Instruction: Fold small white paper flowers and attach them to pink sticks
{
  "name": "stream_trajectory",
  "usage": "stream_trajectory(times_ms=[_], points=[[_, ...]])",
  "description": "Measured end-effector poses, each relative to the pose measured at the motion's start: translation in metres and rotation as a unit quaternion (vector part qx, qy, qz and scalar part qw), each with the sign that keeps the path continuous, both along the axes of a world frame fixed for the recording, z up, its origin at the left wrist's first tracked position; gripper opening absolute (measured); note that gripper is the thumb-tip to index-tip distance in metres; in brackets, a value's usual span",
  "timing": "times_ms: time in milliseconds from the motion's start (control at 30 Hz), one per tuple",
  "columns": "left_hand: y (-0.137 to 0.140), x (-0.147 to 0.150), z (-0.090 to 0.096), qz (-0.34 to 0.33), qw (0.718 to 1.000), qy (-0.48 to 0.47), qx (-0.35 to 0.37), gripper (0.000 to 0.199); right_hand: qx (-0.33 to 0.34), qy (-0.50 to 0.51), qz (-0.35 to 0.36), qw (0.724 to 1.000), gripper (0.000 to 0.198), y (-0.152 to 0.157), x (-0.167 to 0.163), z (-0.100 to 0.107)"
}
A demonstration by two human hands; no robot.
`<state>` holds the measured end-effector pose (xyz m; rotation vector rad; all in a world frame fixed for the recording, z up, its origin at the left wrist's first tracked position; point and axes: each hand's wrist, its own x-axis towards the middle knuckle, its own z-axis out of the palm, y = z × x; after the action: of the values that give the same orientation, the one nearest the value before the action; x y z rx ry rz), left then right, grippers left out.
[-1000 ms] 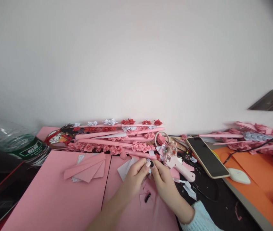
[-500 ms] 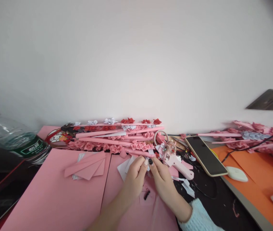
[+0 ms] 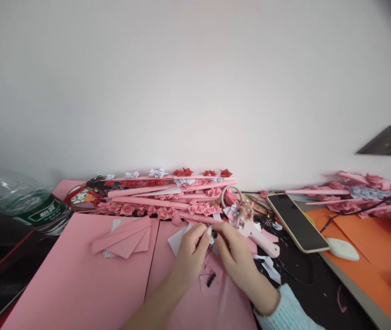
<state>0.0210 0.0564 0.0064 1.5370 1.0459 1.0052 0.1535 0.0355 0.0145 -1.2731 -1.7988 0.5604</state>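
Note:
My left hand [image 3: 194,245] and my right hand [image 3: 231,245] meet over the pink paper [image 3: 181,293], fingertips pinched together. Between them is a small piece of white paper [image 3: 212,240], mostly hidden by the thumbs and fingers. Beneath the hands, a small black piece [image 3: 211,279] lies on a scrap of pink paper. White paper sheets [image 3: 175,240] stick out behind my left hand. Just right of my right hand lies a pale pink glue gun [image 3: 260,240] with decorations on its top.
Pink paper sticks with paper flowers [image 3: 168,201] are heaped along the wall. Folded pink strips [image 3: 126,238] lie left, near a water bottle [image 3: 40,208]. A phone [image 3: 297,224], a white case [image 3: 343,249] and orange paper [image 3: 384,256] are right. Paper scraps [image 3: 271,268] litter the black surface.
Both hands stay together at the same spot, with the fingers shifting slightly around the white paper. The right hand's fingers are a little more bent. The view has moved slightly.

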Motion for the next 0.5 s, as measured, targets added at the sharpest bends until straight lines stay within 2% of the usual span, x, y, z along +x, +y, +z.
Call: stream_trajectory(times_ms=[167,333,400,500], points=[[0.0001,-0.0003,0.0,-0.022,0.999,-0.013,-0.021,0.028,-0.018,-0.04,0.039,0.998,0.018,0.0029,0.0043,0.003],[0.0001,0.0007,0.0017,-0.032,0.999,-0.026,-0.032,0.029,-0.035,-0.023,0.041,0.998,0.022,0.0037,0.003,0.0005],[0.0011,-0.0001,0.0019,-0.041,0.996,-0.045,-0.063,0.029,-0.038,-0.021,0.033,0.998,0.021,0.0037,0.0014,0.0005],[0.0041,-0.0036,0.0013,-0.073,0.982,-0.081,-0.156,0.034,-0.035,-0.019,0.024,0.999,0.021,0.0037,0.0003,0.0005]])
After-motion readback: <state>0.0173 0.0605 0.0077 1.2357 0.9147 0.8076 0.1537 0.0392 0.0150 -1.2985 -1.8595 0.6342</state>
